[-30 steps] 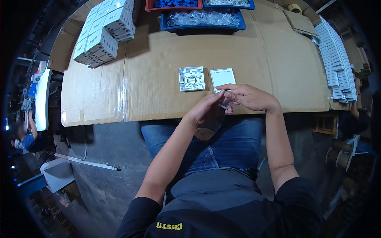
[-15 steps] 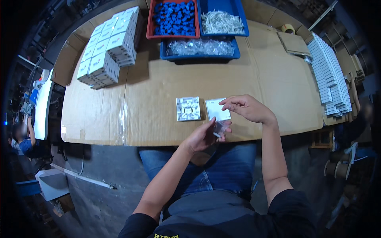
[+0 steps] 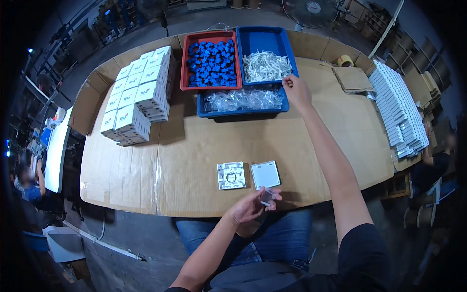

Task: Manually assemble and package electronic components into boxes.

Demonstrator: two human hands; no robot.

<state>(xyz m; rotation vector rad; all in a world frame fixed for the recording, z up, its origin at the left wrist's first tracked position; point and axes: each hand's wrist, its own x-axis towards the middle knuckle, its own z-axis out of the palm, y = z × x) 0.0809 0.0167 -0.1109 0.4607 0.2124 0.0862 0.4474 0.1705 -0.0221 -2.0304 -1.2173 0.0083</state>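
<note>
My left hand (image 3: 246, 208) is closed around a small clear plastic bag (image 3: 269, 195), held low at the table's front edge; a small white piece shows at the bag. Just beyond it lie a white square frame (image 3: 231, 175) with a round opening and, to its right, a flat white square cover (image 3: 265, 175). My right hand (image 3: 297, 91) is stretched far forward, at the near right corner of a blue tray (image 3: 291, 48) with many small whitish pieces. Its fingers are bent together; whether anything is between them is hidden.
Left of that tray stands a red tray (image 3: 184, 73) of blue parts. Nearer is a blue tray (image 3: 206, 115) of clear bags. Stacked white boxes (image 3: 127, 117) stand left. Stacked white pieces (image 3: 401, 112) line the right, near flat cardboard (image 3: 352, 79) and a tape roll (image 3: 345, 61).
My right hand has moved from above the white cover forward to the blue tray of whitish pieces. The view has tilted up. My left hand still holds the bag.
</note>
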